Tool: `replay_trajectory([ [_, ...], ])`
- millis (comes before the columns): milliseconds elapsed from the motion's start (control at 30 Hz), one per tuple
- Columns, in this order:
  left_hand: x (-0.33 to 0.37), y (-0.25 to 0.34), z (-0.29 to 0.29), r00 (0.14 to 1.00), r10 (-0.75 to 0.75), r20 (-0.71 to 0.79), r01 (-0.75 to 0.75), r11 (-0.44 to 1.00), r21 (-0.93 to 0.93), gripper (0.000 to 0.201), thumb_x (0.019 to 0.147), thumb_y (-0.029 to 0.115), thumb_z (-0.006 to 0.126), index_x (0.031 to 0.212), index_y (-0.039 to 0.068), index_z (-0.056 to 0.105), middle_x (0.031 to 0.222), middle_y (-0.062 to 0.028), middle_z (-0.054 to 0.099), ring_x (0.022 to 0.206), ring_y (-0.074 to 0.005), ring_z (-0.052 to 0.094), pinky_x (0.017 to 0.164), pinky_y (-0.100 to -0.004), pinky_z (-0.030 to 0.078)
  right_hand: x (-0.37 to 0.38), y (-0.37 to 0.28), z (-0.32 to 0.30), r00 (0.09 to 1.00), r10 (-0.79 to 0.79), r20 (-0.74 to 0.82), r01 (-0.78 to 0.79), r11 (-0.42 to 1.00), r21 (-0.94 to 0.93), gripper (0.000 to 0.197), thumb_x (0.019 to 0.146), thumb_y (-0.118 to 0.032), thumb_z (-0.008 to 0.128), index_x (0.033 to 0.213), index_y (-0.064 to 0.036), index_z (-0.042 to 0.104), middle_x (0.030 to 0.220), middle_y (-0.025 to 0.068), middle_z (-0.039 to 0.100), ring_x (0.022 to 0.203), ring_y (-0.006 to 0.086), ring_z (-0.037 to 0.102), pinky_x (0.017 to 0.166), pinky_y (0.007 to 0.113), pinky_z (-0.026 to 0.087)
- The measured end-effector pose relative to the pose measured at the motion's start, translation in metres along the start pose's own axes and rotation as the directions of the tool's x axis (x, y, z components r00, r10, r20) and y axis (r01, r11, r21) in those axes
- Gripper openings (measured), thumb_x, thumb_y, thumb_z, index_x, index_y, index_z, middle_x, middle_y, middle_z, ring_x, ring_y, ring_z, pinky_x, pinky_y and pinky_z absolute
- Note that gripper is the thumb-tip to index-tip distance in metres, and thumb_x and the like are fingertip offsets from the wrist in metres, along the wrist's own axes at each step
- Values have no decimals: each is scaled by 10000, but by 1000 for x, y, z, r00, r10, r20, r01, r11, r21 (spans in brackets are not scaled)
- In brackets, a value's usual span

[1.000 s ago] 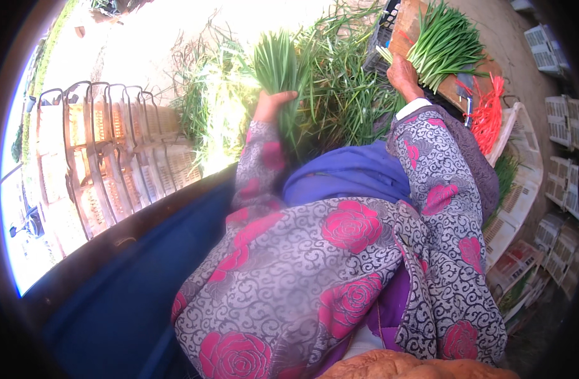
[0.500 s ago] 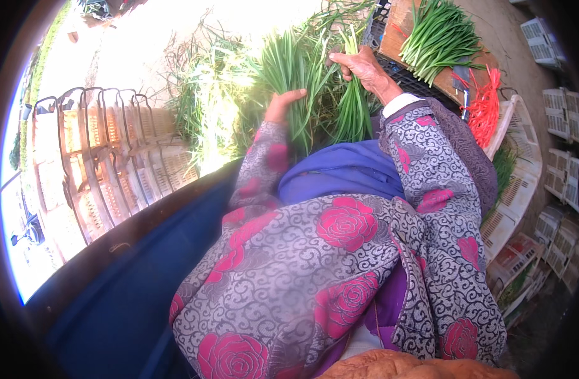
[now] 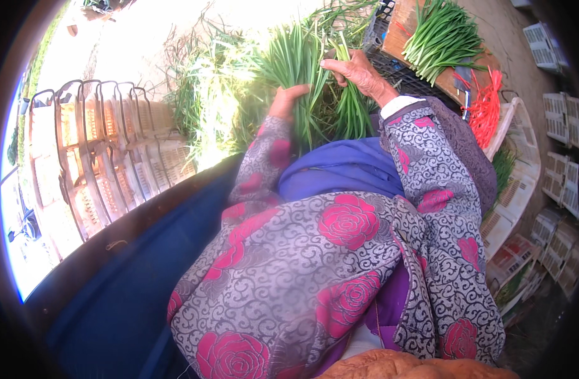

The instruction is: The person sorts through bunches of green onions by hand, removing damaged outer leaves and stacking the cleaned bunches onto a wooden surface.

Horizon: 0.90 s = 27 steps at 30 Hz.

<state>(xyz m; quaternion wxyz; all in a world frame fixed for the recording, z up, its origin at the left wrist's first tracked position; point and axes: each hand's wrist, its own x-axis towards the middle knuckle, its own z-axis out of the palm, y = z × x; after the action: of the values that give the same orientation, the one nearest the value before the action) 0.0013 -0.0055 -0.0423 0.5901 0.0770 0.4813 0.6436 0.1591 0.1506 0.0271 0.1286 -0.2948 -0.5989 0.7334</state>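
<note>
My left hand point(image 3: 288, 100) is closed round a loose bunch of long green chives point(image 3: 291, 58), its thumb pointing right across the leaves. To its right, my right hand point(image 3: 360, 74) grips a smaller bunch of chives point(image 3: 351, 112) near the pale stem ends. The leaves of that bunch hang down toward the blue cloth point(image 3: 343, 165) on my lap. Some stalks between the two hands overlap, and I cannot tell which bunch they belong to. Part of the left fingers is hidden by the leaves.
Loose grassy leaves point(image 3: 217, 95) lie heaped beyond and left of my hands. A trimmed chive pile point(image 3: 444, 38) rests on a wooden board point(image 3: 400, 28) at the far right, by red ties point(image 3: 485, 107). Plastic crates point(image 3: 106, 151) stand left; pale crates point(image 3: 564, 117) line the right.
My right hand has shifted slightly left, closer to the left hand, with its chives. The left hand has moved a little to the right, still round its bunch.
</note>
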Motion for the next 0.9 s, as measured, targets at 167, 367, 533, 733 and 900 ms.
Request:
replay_trajectory([
  [167,-15,20,33,997,78,-13,-78,997,-13,278,819,18,705,1089,-30,660,939,-136,725,775,-234,719,716,-360,619,-4,-7,8,999,27,-22,-29,996,-90,274,842,-258,782,940,-42,644,605,-29,509,506,63,465,472,251,368],
  [367,-9,27,30,982,120,-144,-110,991,75,237,814,1,700,1044,-40,660,866,-127,707,693,-214,698,630,-328,595,2,-3,-3,988,112,104,-81,962,-260,276,818,-279,784,902,-37,679,650,-10,578,534,85,515,489,263,391],
  [533,3,38,-14,970,163,-182,-179,981,-75,187,827,53,702,963,-68,659,790,-112,669,628,-186,629,576,-294,536,11,13,-26,980,196,25,-127,723,-680,285,802,-287,789,868,-30,685,628,12,597,528,92,530,497,269,416],
  [733,-15,45,7,995,87,-41,-84,993,86,241,826,67,721,1019,-73,686,930,-160,732,866,-237,727,724,-312,580,2,3,-13,990,138,30,-126,961,-246,281,855,-279,773,960,-44,660,635,-16,562,519,79,520,486,244,403],
  [900,-6,13,24,1000,25,-4,-25,995,96,352,787,-23,737,1130,3,661,971,-99,722,796,-205,703,737,-324,588,4,2,-2,994,105,10,-101,975,-199,285,842,-256,779,994,-36,680,638,-12,570,536,76,518,494,245,388],
])
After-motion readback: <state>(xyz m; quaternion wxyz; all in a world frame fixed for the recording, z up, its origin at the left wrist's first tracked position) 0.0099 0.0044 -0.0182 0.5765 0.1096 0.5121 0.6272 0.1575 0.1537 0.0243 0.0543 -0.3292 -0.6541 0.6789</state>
